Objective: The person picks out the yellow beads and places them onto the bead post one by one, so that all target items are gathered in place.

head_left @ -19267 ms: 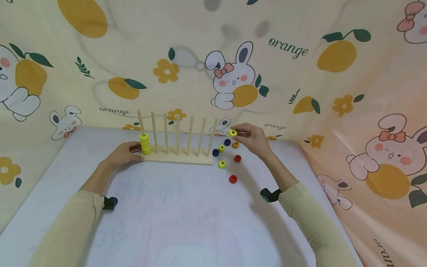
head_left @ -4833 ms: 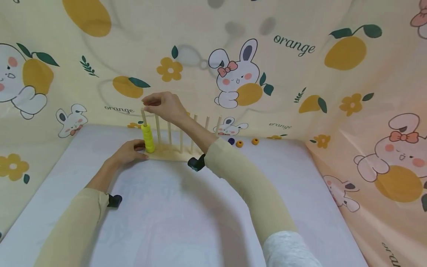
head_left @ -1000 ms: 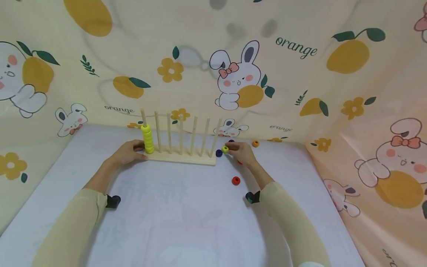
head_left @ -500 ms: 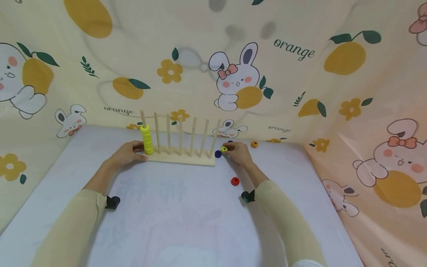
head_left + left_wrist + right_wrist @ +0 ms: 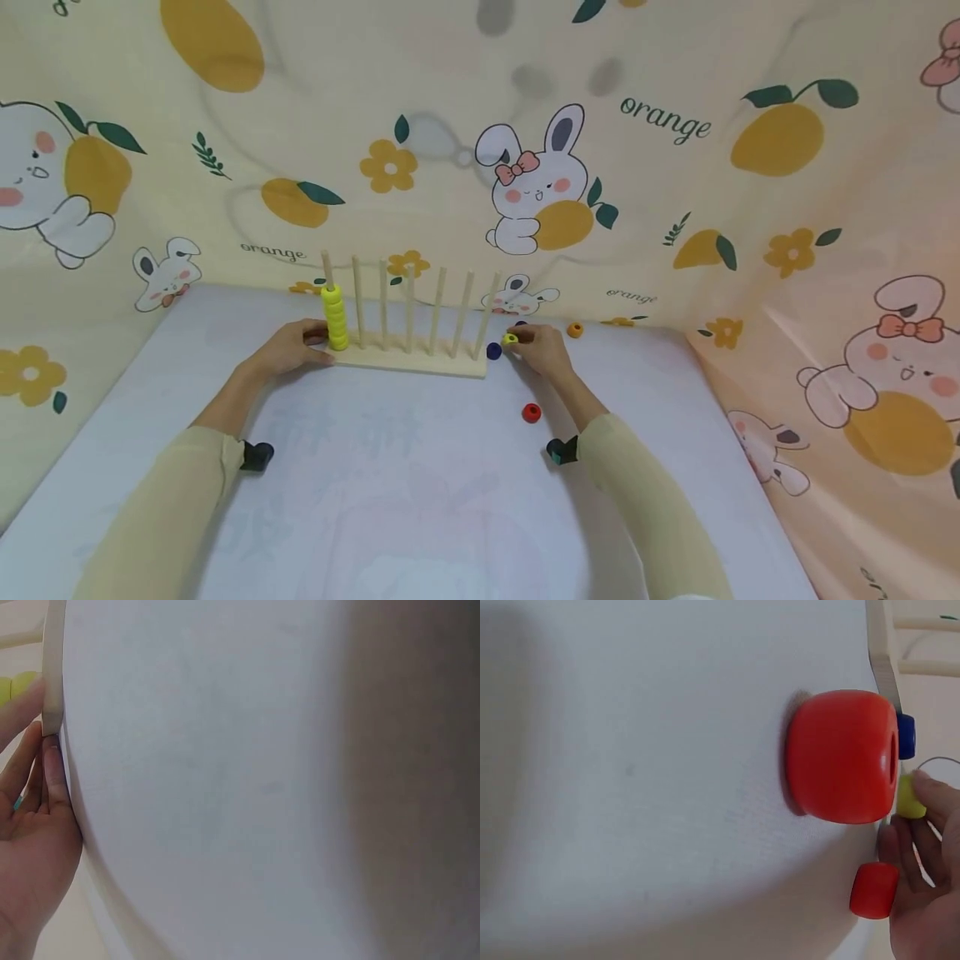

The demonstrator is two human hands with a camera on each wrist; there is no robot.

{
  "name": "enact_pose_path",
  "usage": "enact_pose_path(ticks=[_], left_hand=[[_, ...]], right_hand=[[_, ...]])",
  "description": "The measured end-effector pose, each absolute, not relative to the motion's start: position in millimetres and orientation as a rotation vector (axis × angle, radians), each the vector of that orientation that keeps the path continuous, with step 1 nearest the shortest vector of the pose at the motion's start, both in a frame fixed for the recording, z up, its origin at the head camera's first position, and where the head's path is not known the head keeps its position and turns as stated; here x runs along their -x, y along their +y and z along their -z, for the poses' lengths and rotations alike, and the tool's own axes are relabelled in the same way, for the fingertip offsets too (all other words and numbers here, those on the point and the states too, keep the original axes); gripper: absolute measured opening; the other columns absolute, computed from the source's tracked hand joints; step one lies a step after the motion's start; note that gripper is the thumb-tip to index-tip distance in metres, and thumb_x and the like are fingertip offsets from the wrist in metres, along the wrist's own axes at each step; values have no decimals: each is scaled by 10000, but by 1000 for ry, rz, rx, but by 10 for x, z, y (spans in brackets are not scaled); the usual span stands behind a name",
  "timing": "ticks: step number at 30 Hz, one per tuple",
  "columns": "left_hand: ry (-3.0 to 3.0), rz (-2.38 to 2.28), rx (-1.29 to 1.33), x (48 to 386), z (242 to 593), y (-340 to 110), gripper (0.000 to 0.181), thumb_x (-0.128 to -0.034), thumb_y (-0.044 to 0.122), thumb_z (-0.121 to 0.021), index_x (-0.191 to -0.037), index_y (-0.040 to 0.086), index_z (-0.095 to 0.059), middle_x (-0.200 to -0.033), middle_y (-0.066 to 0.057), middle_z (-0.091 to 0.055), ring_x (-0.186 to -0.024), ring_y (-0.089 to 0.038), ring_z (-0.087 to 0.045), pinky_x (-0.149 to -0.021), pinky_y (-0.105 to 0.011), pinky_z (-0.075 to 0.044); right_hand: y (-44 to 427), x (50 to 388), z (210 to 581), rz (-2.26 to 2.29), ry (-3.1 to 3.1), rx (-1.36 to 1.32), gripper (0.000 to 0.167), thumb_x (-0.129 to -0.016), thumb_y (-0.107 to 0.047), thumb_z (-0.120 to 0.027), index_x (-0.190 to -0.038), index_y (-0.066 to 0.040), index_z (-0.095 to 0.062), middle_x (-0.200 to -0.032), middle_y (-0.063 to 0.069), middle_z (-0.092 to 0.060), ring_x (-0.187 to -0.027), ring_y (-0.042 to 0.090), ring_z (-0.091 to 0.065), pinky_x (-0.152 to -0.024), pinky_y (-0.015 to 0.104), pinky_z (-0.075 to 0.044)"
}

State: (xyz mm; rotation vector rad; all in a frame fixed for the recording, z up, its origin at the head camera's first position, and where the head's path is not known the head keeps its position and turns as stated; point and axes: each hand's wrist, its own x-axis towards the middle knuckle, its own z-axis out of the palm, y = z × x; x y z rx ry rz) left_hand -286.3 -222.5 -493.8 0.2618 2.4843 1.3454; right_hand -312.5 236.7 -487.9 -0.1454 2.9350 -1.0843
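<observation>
A pale wooden peg rack [image 5: 412, 360] with a row of upright pegs stands toward the back of the table. Several yellow beads [image 5: 335, 318] are stacked on its leftmost peg. My left hand [image 5: 288, 348] holds the rack's left end, thumb at the front; in the left wrist view the fingers [image 5: 56, 769] lie against the end of the base. Right of the rack, my right hand [image 5: 543, 350] pinches a loose yellow bead [image 5: 909, 796] between thumb and fingers, low over the table. Part of that bead is covered by the fingertips.
A dark blue bead [image 5: 493, 351] lies beside the rack's right end, and another [image 5: 521, 323] is partly hidden behind my right hand. An orange bead [image 5: 575, 330] lies farther right. One red bead [image 5: 532, 413] sits nearer; a second red bead [image 5: 874, 890] appears by my right palm.
Since the oldest frame, the yellow stack has grown and loose yellow beads have left the table. My right hand came back from the left peg to a yellow bead; my left hand stayed on the rack.
</observation>
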Motion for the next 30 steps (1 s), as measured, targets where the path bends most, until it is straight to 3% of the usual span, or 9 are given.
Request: enact_pose_path(ticks=[5,10,13,25,30], left_hand=[[2489,-1340,-271,2870,4952,-2205,787,-850,86,-773,-1467,-120,-330,-1490,-312,-381,-1370,-450,-391,-1170,-520,-308],[2477,-1350,-268,2856,4957,-2206,784,-849,92,-775,-1463,-121,-337,-1485,-315,-389,-1368,-453,-393,-1172,-528,-298],[2473,-1354,-262,2847,4958,-2206,775,-850,84,-770,-1464,-114,-341,-1486,-308,-392,-1370,-449,-392,-1176,-528,-292],[2484,-1326,-273,2855,4956,-2201,771,-859,102,-766,-1467,-109,-341,-1485,-304,-395,-1365,-444,-400,-1173,-526,-298],[2491,-1308,-271,2862,4953,-2211,787,-857,124,-774,-1468,-111,-338,-1484,-308,-395,-1365,-450,-396,-1172,-536,-291]], right_hand=[[2380,3060,4860,1231,2892,135,316,-867,-219,-783,-1171,-154,-731,-1049,35,-736,-936,196,-664,-707,305,-556],[2376,3029,4742,1333,2858,186,352,-869,-202,-784,-1204,-115,-721,-1103,53,-733,-1020,210,-673,-887,369,-557],[2375,3031,4655,1375,2840,209,369,-874,-186,-778,-1226,-96,-713,-1139,70,-722,-1043,215,-671,-931,361,-557],[2332,2992,4220,1459,2772,206,366,-870,-202,-785,-1223,-131,-723,-1129,77,-726,-949,198,-688,-710,231,-571],[2319,3000,4098,1400,2791,235,376,-881,-248,-772,-1243,-163,-715,-1128,53,-723,-956,196,-676,-709,217,-559]])
